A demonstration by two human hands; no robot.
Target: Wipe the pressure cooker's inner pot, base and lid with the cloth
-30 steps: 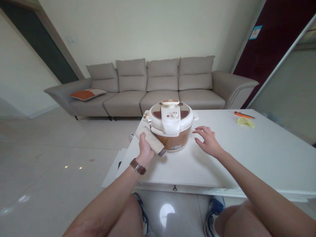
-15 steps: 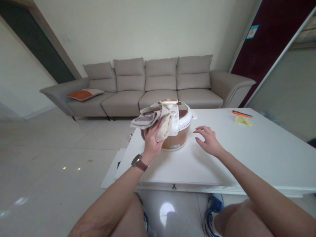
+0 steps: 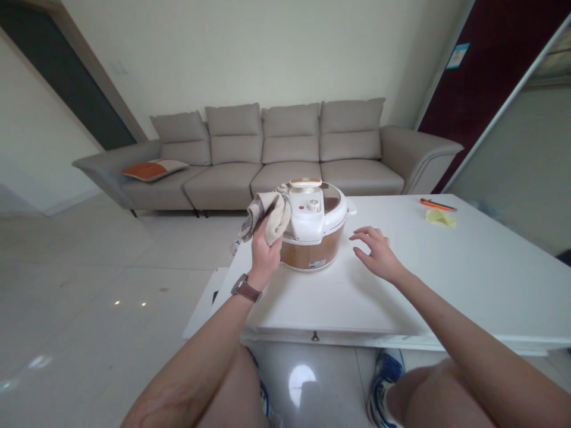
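Observation:
A round white and brown countertop cooker (image 3: 310,252) stands on the white table; its top carries a white handle, a knob and a see-through lid window. My left hand (image 3: 266,246) is closed around a bunched beige and grey cloth (image 3: 277,219), held against the cooker's left side near the lid. Part of the cooker's left side is hidden behind the cloth. To the right of the cooker, my right hand (image 3: 375,252) hovers above the table with fingers apart and curved, holding nothing and not touching the cooker.
On the white table (image 3: 468,279), toward the back right, lie an orange utility knife (image 3: 437,205) and a crumpled yellow cloth or paper (image 3: 441,217). Behind stands a grey sofa (image 3: 289,175) with an orange and beige cushion (image 3: 154,170). A drawer knob (image 3: 314,336) sticks out at the front.
My left hand has moved left with the cloth, from the front of the cooker's lid to its left side, uncovering the control panel. My right hand has stayed in place.

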